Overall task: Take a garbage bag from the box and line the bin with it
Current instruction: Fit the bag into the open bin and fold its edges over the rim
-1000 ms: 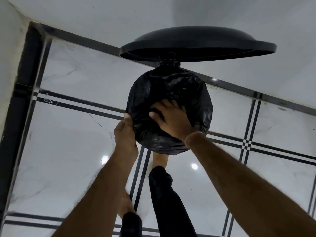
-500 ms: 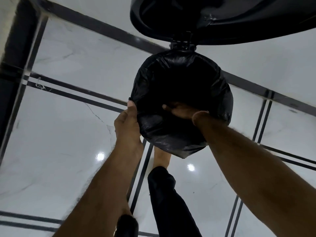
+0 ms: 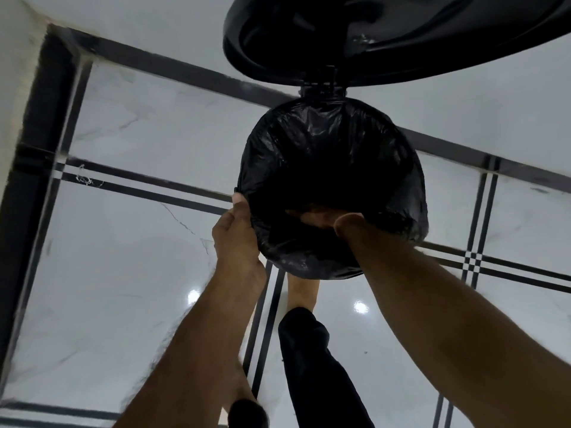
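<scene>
In the centre of the frame the black garbage bag [image 3: 327,168] is draped over the rim of the bin, its film wrinkled and folded down the outside, so the bin body itself is hidden under it. The hinged black lid [image 3: 401,35] stands open at the top of the frame. The left hand [image 3: 236,233] sits at the left edge of the bag, thumb and fingers closed on the folded plastic at the rim. The right hand [image 3: 318,216] reaches down inside the bag's mouth; only its back and wrist show, and whether the fingers are spread or curled cannot be told. A bare foot [image 3: 301,291] rests just below the bin on the white marble floor [image 3: 123,273], probably on a pedal, though the pedal is not visible. The risks look modest: pushing the liner down hard could drag the cuff off the far rim, or a fingernail could tear the thin film. If the foot eases off, the lid may drop onto the forearms.
</scene>
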